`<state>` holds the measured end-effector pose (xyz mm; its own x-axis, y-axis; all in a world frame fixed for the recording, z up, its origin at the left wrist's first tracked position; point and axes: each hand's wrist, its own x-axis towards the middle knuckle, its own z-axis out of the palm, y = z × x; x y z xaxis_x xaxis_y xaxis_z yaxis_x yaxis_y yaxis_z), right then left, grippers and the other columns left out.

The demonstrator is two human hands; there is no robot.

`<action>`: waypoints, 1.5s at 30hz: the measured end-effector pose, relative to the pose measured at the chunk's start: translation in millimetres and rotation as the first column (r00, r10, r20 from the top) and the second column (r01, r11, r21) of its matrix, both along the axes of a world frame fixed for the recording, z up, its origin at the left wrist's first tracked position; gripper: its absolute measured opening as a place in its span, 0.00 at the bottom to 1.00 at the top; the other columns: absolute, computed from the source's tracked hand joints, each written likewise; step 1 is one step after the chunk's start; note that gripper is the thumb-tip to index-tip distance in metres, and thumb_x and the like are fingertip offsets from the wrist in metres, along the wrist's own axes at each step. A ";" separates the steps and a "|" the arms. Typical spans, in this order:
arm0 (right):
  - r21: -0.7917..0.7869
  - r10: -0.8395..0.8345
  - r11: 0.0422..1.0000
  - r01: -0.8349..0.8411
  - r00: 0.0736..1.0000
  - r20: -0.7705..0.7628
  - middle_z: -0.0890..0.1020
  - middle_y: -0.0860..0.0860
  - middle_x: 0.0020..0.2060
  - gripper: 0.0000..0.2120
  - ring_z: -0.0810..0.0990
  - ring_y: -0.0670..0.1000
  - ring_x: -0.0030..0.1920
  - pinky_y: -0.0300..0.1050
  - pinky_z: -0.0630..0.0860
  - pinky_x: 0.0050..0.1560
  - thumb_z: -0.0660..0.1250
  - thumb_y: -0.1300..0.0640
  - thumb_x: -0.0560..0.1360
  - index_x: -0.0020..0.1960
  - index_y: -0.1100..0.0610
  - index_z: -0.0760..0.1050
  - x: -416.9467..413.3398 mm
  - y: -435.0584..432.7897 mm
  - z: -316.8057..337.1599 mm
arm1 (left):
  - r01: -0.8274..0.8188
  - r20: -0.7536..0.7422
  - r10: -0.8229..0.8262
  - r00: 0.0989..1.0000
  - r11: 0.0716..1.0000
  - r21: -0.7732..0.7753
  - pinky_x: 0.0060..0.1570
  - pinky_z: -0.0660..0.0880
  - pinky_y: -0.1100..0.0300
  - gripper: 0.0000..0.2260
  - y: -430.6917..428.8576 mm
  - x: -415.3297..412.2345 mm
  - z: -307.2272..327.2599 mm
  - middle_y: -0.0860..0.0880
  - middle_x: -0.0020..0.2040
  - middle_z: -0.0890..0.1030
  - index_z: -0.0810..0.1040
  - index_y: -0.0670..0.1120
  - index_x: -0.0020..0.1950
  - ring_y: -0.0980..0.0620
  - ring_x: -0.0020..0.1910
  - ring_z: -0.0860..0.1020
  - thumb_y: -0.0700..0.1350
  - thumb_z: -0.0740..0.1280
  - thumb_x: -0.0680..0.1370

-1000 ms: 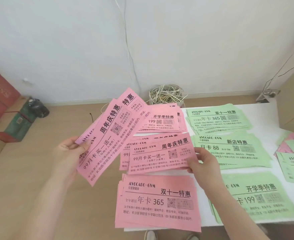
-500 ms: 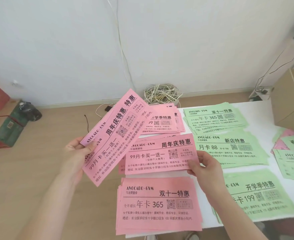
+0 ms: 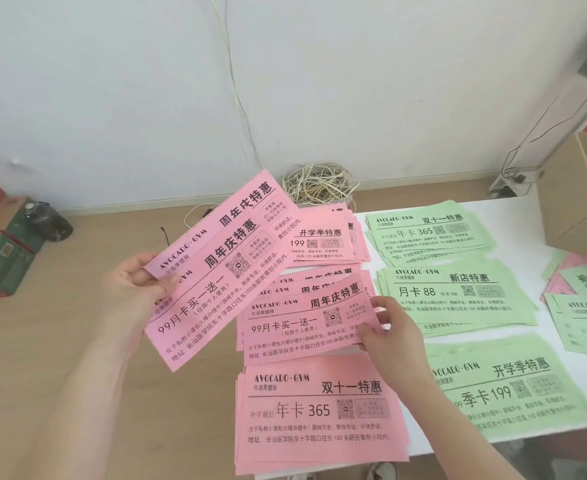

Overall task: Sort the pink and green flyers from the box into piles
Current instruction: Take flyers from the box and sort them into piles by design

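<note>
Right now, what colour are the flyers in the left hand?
Pink, with black print. The left hand holds the flyers fanned; the head view shows it best.

Matt paper flyers point(image 3: 216, 271); corrugated cardboard box point(image 3: 583, 192); wood-look floor point(image 3: 60, 341).

Cardboard box point(image 3: 579, 195) partly beyond right edge

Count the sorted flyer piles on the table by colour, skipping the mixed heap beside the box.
Pink piles: 3
Green piles: 3
Total: 6
</note>
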<state>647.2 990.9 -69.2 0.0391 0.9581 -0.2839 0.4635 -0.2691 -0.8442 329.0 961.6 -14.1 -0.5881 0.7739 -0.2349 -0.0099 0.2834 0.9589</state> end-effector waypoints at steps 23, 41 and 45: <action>0.023 0.304 0.879 -0.477 0.597 0.742 0.73 0.48 0.60 0.17 0.73 0.51 0.59 0.48 0.71 0.58 0.54 0.51 0.80 0.65 0.49 0.72 -0.9 19.4 -8.7 | 0.448 -0.528 -0.653 0.543 0.757 -0.475 0.31 0.67 0.62 0.16 61.9 60.4 -51.4 0.52 0.40 0.77 0.77 0.54 0.60 0.55 0.34 0.75 0.46 0.72 0.74; -0.056 0.358 0.882 -0.467 0.588 0.725 0.71 0.50 0.58 0.21 0.71 0.52 0.59 0.51 0.67 0.61 0.62 0.46 0.76 0.67 0.48 0.67 -7.1 21.0 7.3 | 0.566 -0.670 -0.741 -0.043 0.535 -0.627 0.63 0.67 0.54 0.19 40.5 118.0 -57.2 0.54 0.65 0.66 0.68 0.58 0.66 0.53 0.65 0.64 0.62 0.61 0.77; 0.080 0.293 0.892 -0.444 0.704 0.647 0.69 0.45 0.65 0.23 0.69 0.49 0.65 0.49 0.65 0.64 0.61 0.49 0.78 0.73 0.45 0.63 32.2 7.4 28.0 | 0.555 -0.679 -0.732 -0.056 0.542 -0.631 0.62 0.68 0.56 0.18 40.9 130.4 -46.6 0.54 0.66 0.66 0.68 0.55 0.67 0.54 0.65 0.64 0.58 0.60 0.79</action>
<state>679.4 998.2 -41.3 -0.2410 0.9639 -0.1131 0.9134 0.1859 -0.3622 459.4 1002.5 -60.7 0.2674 0.9471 -0.1773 0.9539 -0.2342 0.1878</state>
